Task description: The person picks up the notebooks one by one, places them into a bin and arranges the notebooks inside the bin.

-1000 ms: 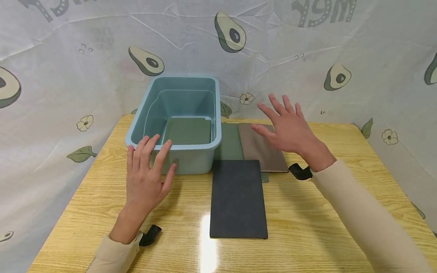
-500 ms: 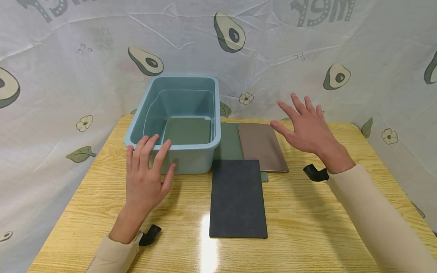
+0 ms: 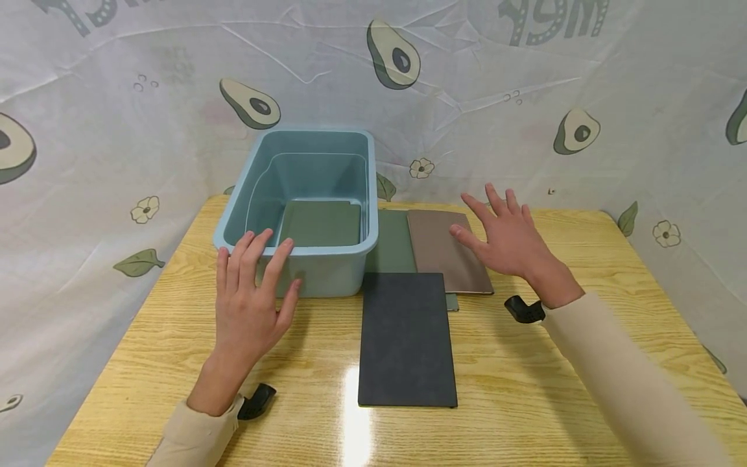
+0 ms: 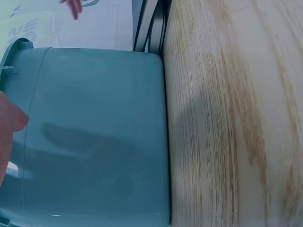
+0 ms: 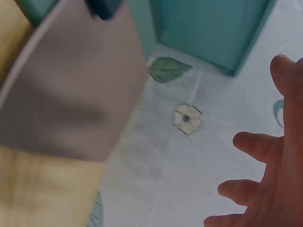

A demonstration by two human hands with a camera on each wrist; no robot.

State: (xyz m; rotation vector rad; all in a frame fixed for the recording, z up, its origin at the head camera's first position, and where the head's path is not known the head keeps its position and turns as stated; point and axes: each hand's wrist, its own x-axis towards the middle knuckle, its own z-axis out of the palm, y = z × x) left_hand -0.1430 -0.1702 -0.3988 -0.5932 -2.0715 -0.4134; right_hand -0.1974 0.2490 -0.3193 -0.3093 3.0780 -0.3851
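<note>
A black notebook (image 3: 406, 344) lies on the wooden desk (image 3: 140, 383), right of your left grip (image 3: 248, 308), which is released, fingers spread, at the near end of a blue bin (image 3: 327, 275); whether the fingertips touch the rim cannot be told. Just beyond that grip, a flat green item (image 3: 322, 224) rests inside the bin. Your right grip (image 3: 508, 237), also released, is raised above the desk; below and left of it, a brown notebook (image 3: 446, 250) overlaps a green notebook (image 3: 393, 243) beside the bin. Behind both grips hangs an avocado-print cloth (image 3: 327, 65).
</note>
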